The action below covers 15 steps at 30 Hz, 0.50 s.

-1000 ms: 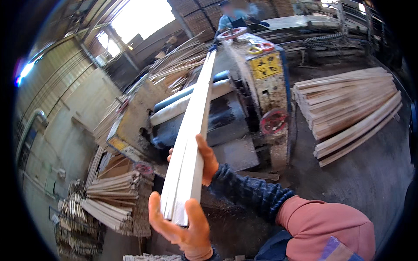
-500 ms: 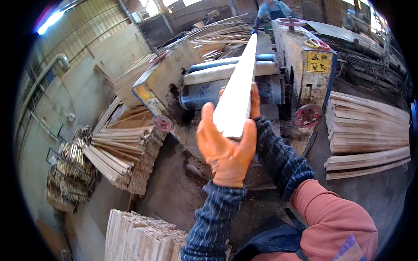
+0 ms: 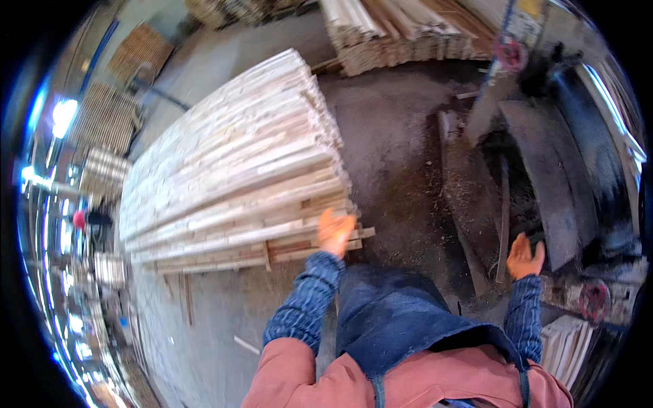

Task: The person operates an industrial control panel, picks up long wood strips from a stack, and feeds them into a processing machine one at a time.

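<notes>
The left hand point(image 3: 336, 234) is at the near right corner of the stack point(image 3: 231, 153) of wood strips, which spreads out to the left; whether its fingers grip a strip, I cannot tell. The right hand point(image 3: 526, 258) is beside the machine point(image 3: 541, 177), fingers released and apart. Between the stack's uneven edge and the machine runs a lane of floor point(image 3: 391, 139), with another pile point(image 3: 411, 58) at its far end.

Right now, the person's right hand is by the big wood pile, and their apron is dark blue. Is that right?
Not quite: the head view shows the left hand by the big wood pile. The right hand is over near the machine. The apron is dark blue.
</notes>
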Tool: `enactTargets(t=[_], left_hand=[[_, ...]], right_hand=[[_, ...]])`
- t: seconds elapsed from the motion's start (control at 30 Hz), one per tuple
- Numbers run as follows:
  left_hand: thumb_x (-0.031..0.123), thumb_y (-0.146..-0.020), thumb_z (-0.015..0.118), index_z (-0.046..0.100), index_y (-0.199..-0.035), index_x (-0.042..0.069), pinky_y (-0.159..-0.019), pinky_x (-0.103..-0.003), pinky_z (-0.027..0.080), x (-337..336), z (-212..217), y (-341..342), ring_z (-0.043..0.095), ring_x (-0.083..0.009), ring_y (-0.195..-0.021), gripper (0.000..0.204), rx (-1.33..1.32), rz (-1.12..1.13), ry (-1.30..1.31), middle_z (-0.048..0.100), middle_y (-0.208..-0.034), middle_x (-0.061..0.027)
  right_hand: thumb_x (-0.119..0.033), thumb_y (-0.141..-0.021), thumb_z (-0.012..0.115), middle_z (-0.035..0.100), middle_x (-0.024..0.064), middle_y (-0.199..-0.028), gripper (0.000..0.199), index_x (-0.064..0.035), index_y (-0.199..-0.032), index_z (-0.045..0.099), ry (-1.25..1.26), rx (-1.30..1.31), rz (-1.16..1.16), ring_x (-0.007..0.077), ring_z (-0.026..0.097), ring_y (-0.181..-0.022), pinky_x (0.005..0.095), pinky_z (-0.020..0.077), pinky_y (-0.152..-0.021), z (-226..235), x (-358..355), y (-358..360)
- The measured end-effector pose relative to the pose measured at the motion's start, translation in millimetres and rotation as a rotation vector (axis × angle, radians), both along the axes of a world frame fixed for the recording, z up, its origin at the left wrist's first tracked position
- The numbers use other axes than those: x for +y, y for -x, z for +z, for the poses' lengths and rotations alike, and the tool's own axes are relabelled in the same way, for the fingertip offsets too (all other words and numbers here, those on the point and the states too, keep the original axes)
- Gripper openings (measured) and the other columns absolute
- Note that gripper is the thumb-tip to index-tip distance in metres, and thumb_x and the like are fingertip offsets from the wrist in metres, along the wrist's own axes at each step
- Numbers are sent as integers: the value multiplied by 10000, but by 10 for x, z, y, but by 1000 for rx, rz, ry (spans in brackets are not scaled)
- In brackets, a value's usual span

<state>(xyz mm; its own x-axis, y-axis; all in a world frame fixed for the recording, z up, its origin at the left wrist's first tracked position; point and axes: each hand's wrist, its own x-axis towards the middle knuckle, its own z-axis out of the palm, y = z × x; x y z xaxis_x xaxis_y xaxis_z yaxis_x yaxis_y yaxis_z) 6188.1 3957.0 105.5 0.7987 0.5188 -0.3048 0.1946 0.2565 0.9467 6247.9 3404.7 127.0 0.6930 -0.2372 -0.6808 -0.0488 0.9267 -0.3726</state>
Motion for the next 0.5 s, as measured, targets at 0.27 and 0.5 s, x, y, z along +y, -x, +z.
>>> enactTargets(t=[0.27, 0.5], left_hand=[[252, -904, 709, 485, -995, 64, -638, -416, 392, 922, -875, 3660, 538, -233, -760, 306, 683, 888, 32, 553, -879, -89], [231, -912, 700, 497, -884, 175, -479, -387, 276, 1252, -1165, 3448, 481, -204, -601, 212, 508, 846, 501, 506, -718, -23]], right_hand=[[-489, -1020, 563, 546, 61, -1504, 673, -69, -1529, 435, 21, 183, 562, 243, 545, -1356, 379, 505, -1064, -855, 748, -108], [-496, -1059, 478, 469, 92, -1572, 670, -81, -1573, 366, 233, 69, 904, 278, 482, -1412, 392, 437, -1136, -245, 3023, -956]])
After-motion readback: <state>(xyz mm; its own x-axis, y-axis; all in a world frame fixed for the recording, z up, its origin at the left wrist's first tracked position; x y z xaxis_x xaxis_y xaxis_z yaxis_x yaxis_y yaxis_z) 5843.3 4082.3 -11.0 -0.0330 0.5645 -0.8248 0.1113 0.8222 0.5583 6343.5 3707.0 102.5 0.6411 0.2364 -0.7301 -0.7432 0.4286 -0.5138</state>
